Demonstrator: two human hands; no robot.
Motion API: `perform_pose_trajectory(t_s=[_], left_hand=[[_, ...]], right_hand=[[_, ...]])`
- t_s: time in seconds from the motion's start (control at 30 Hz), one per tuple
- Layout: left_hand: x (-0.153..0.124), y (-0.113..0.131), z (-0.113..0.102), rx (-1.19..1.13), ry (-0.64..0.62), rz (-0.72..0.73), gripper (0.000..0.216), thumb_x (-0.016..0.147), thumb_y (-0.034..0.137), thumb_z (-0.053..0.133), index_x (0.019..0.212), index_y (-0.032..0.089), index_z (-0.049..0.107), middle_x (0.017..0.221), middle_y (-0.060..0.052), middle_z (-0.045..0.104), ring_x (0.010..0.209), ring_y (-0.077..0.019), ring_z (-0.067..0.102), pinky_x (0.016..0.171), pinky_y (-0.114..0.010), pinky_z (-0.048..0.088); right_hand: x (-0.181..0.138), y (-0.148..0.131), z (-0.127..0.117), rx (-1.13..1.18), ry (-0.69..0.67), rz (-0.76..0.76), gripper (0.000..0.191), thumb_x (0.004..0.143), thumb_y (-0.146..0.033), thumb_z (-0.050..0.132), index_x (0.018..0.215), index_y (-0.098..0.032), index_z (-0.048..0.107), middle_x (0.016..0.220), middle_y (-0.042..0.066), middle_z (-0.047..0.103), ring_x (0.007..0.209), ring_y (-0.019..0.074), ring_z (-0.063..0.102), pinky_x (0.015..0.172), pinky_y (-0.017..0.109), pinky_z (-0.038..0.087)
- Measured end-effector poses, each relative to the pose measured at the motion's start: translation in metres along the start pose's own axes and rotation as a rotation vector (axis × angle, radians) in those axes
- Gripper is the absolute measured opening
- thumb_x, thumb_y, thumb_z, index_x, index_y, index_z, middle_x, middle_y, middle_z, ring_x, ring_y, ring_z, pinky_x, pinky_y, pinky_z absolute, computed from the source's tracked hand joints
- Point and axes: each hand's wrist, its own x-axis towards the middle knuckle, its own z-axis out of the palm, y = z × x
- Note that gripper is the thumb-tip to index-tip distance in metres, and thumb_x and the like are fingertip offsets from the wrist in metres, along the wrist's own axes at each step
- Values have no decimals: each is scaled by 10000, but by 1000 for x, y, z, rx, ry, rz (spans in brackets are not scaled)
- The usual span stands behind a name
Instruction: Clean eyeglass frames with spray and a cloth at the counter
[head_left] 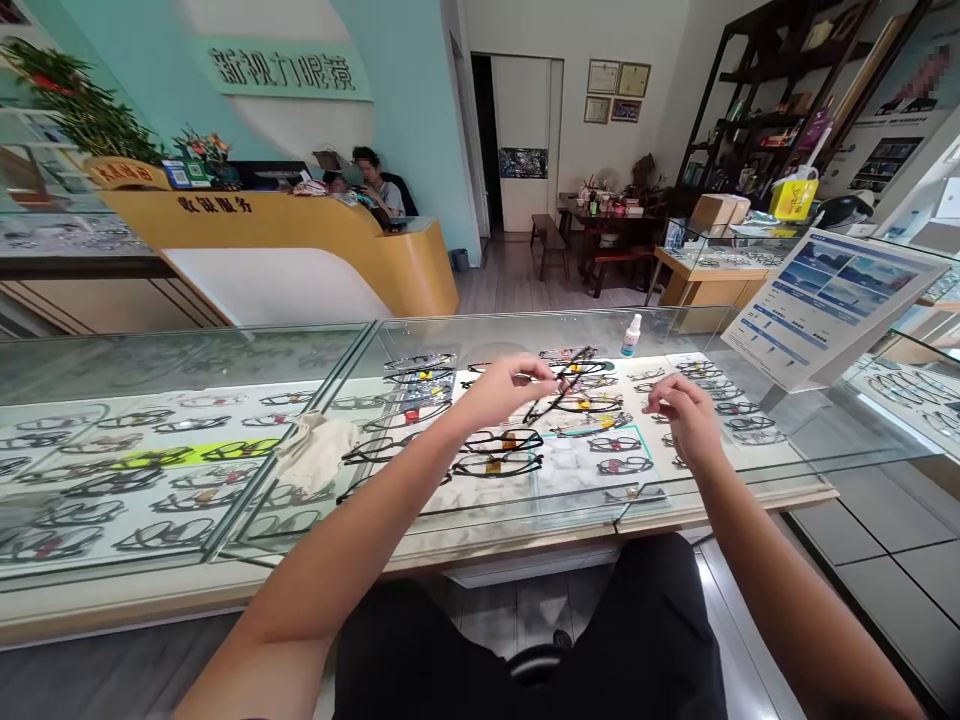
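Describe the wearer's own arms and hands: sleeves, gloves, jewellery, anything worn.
The left hand and the right hand are ungloved, and the arms behind them show no sleeve anywhere in view. No watch, bracelet or ring shows on either side, though the fingers are too small to rule out a thin ring.

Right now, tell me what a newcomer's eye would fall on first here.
The left hand holds a pair of black glasses above the glass counter, and the right hand hovers beside it with fingers loosely curled. Under the glass lie rows of frames. A pale cloth sits left of the hands, and a small spray bottle stands at the far edge.
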Motion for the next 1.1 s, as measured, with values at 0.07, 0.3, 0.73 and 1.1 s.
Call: perform_pose_trajectory(t_s=[0.07,0.3,0.73,1.1], left_hand=[[4,-10,-19,-105,86,-26,445,825,620,846,902,187,778,1007,-72,786,898,-207,684,828,-329,517],[-2,-32,-33,-332,301,-38,506,792,645,894,918,182,733,935,-41,772,861,-169,670,832,-302,533],[-15,-37,-6,-417,281,-146,421,828,560,886,909,198,687,972,-29,717,870,-167,657,793,-290,543],[-14,-40,0,-343,323,-88,319,878,473,837,899,192,688,999,-44,750,936,-187,683,843,-303,537]], right_hand=[[14,-15,36,-15,-108,-57,171,893,-357,718,761,-249,709,753,11,645,737,189,614,771,382,573],[50,-26,148,-75,-308,-281,95,899,-298,753,844,-251,691,919,29,660,905,211,615,776,348,506],[44,3,153,440,-340,364,398,670,-202,929,965,-289,675,1013,18,666,904,189,610,733,310,492],[44,8,156,527,-402,521,393,648,-173,940,912,-258,662,1009,-19,671,860,156,604,771,308,499]])
